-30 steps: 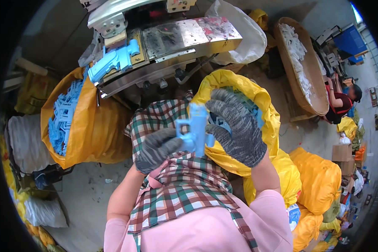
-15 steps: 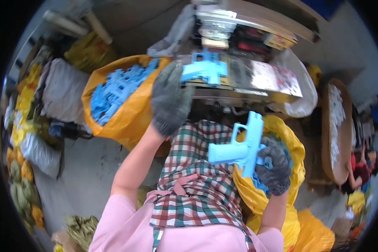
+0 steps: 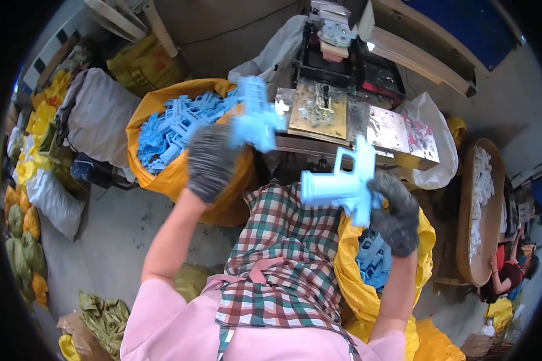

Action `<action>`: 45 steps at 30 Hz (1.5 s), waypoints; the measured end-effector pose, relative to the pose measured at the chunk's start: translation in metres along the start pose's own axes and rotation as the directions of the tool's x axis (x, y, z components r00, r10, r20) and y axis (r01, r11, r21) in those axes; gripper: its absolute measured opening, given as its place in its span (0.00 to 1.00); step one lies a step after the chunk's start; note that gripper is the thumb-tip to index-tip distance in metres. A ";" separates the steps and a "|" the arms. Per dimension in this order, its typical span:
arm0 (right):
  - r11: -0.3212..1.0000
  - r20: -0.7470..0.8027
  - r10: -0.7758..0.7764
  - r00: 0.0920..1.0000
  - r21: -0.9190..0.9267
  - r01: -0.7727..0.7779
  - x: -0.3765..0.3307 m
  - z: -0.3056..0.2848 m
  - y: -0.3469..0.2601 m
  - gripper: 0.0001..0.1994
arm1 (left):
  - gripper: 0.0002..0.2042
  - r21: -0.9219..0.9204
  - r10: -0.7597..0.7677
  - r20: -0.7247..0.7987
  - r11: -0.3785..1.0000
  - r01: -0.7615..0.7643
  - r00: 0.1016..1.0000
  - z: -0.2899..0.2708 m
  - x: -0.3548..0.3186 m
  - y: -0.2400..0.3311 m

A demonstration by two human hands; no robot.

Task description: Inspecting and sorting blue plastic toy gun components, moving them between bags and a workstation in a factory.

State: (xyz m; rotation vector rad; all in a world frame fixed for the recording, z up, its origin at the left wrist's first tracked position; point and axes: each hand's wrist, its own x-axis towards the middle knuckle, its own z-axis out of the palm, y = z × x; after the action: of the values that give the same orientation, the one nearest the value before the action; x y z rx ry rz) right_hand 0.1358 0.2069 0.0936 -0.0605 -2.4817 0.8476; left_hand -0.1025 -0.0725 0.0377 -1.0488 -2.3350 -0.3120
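My left hand (image 3: 209, 161), in a grey knit glove, grips a light blue plastic toy-gun part (image 3: 254, 114) and holds it over the edge of the orange sack (image 3: 180, 174) full of similar blue parts on my left. My right hand (image 3: 396, 212), also gloved, holds a second blue toy-gun part (image 3: 342, 185) above a yellow sack (image 3: 355, 277) with more blue parts (image 3: 373, 259) inside. A plaid apron (image 3: 283, 259) covers my lap between the two sacks.
A machine with a metal work plate (image 3: 343, 117) stands ahead. A white bag (image 3: 436, 150) and a long wooden basket of white pieces (image 3: 479, 210) lie to the right, where another person (image 3: 515, 271) sits. Grey and yellow sacks (image 3: 90, 120) pile up at left.
The single blue piece held by both hands has become two parts, one in each hand. My left hand swung left toward the orange sack; my right hand stays over the yellow one.
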 end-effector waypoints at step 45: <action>0.938 0.121 0.211 0.970 0.253 -0.236 -0.035 0.026 -0.045 0.32 | 0.23 -0.848 0.445 0.522 0.178 0.499 0.728 -0.014 -0.052 0.120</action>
State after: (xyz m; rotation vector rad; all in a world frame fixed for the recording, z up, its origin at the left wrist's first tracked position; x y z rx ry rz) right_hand 0.1590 0.1489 0.0863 -0.2179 -2.4526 1.3005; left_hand 0.0208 -0.0301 0.0176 -1.9888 -2.6506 -2.1212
